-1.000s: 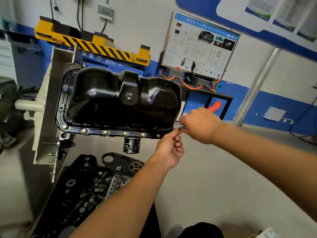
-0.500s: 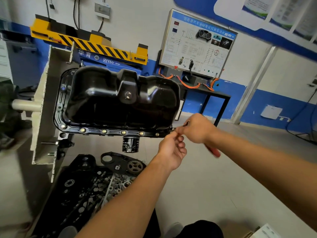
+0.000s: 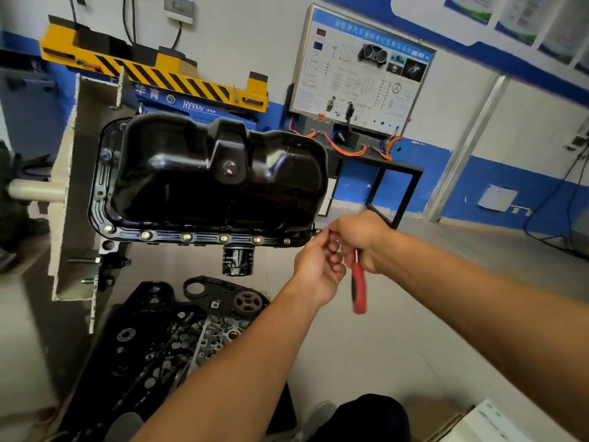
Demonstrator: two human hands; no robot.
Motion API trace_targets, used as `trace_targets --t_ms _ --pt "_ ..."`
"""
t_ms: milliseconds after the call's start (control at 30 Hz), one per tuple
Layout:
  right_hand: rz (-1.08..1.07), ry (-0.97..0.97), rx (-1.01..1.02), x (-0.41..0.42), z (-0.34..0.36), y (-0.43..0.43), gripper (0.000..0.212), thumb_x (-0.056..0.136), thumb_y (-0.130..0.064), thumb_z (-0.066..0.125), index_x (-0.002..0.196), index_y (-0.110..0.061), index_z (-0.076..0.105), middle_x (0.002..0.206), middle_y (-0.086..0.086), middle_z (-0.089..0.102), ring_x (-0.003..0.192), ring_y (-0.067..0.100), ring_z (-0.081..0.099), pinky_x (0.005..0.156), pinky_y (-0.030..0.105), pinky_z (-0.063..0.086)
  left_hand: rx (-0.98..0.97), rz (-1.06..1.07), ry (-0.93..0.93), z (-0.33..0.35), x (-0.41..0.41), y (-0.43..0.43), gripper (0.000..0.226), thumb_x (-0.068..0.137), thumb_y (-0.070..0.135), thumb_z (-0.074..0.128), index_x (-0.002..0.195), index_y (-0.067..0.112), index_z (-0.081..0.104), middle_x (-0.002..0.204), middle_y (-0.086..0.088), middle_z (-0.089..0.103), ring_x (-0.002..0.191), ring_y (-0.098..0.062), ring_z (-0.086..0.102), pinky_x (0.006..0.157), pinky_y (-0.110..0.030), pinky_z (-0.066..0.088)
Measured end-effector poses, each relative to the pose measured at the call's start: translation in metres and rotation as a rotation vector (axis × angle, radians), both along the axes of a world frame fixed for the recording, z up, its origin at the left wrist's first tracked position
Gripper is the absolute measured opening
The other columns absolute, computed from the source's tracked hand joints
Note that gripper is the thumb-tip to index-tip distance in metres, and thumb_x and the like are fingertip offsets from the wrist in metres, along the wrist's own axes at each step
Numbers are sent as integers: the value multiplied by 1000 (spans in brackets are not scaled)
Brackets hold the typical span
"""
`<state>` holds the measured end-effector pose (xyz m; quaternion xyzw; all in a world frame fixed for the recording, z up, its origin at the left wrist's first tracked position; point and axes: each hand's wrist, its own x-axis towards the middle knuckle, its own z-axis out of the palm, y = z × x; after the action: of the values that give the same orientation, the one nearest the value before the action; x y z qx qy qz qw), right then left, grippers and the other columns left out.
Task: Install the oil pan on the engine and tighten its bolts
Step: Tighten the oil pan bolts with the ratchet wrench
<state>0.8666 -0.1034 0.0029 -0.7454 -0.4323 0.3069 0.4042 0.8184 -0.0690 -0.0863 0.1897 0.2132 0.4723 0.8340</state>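
Right hand: the right hand [image 3: 360, 240] is closed around the upper end of a red-handled wrench [image 3: 358, 288], just off the oil pan's right corner.
Left hand: the left hand [image 3: 318, 271] sits just below and touching the right, fingers curled, their tips pinching the tool's head end next to the pan's corner.
Change in the tool: a second ago the red handle stuck up and to the right behind the right hand; half a second ago it slanted down to the right; it now hangs almost straight down below the pan's corner.
Change in the hands: both have stayed at the same corner, and the right wrist has rolled over with the swing.
Corner bolt: the corner bolt [image 3: 317, 231] shows as a small bright head at the flange's right end, touching the fingertips.
Meaning: this reads as one turning stroke on that bolt, likely a tightening one; how snug it is cannot be told.
Oil pan: the oil pan [image 3: 210, 180] is already seated on the engine, bulge towards the camera, unmoved across the frames.
Flange bolts: a row of flange bolts [image 3: 224, 238] is fitted along the pan's lower edge, left of the hands.
Progress: the pan looks mounted, with tightening under way at the far right corner.
Below the pan: an oil filter [image 3: 237, 261] hangs under the flange, and a parts tray [image 3: 153, 352] lies lower still.
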Motion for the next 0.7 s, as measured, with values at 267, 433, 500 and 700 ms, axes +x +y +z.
trace_targets --t_ms 267,433,500,700 --pt "569 -1916 92 19 26 -3 19 98 -34 50 84 -22 48 66 -2 42 63 19 45 68 35 36 7 -8 51 2 -8 -1 27 101 33 53 78 20 61 56 8 41 46 -6 30 44 -18 23" --pt "694 -1879 17 16 39 2 26 100 -38 48 83 -19 53 65 -3 40 64 21 48 65 36 40 7 -11 24 -1 -8 1 31 101 33 53 77 20 67 56 8 41 47 -6 30 44 -18 24" --pt "468 -1385 -50 12 31 0 31 98 -34 54 79 -10 60 70 5 54 63 24 52 58 37 44 10 -15 9 -1 -8 3 34 101 32 53 72 21 70 57 8 42 46 -6 31 43 -18 25" --pt "-41 224 -78 -6 4 -5 27 95 -10 48 68 -6 52 48 9 43 41 20 39 53 31 39 10 -10 -8 -1 -3 -5 27 99 28 55 78 16 65 63 5 48 46 -6 38 39 -18 28"
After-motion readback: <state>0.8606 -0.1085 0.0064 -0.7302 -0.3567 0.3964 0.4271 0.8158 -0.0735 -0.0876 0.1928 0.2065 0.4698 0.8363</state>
